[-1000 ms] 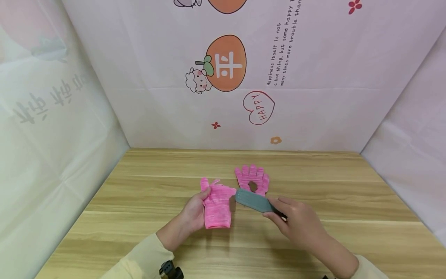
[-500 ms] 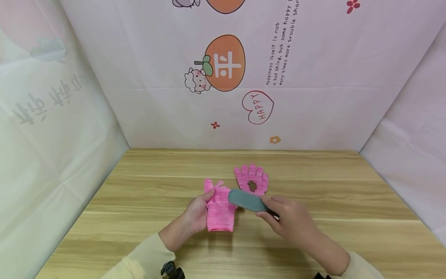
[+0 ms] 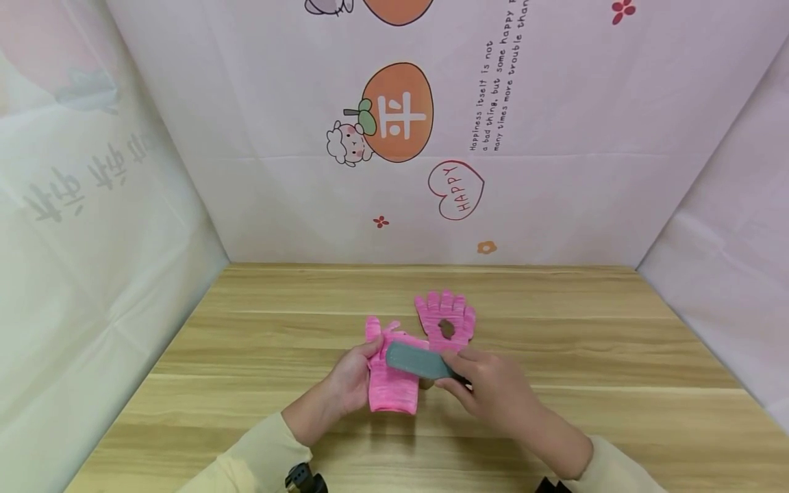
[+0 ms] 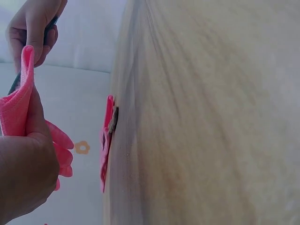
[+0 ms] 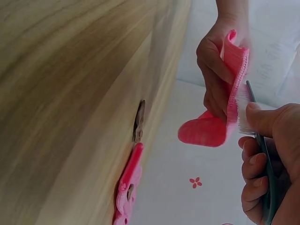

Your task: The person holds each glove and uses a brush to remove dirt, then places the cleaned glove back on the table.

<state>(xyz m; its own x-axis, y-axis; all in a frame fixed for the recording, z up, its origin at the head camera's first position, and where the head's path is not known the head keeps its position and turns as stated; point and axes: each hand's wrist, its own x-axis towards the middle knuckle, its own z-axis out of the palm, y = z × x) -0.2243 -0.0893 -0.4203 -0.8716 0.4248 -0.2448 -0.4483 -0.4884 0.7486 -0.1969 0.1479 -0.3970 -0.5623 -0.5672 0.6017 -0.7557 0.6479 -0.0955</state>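
A pink knitted glove [image 3: 393, 390] is gripped by my left hand [image 3: 351, 376] above the table, cuff towards me. My right hand [image 3: 493, 390] holds a grey-green brush [image 3: 416, 361] by its handle. The right wrist view shows the brush's white bristles [image 5: 243, 108] against the glove fabric. In the left wrist view, the left hand [image 4: 26, 173] has its fingers behind the cuff. Beyond the hands a second pink glove [image 3: 446, 315] lies flat, with a brown patch [image 3: 446, 329] on its palm.
A small flat brown piece [image 5: 139, 121] lies on the wood-grain table [image 3: 277, 329] close to the second glove. White printed sheets [image 3: 277, 205] stand behind the table and along both sides.
My right hand has carried the brush leftward, from the held glove's right edge to across its middle. My left hand and its glove have shifted slightly right. The lying glove stays put.
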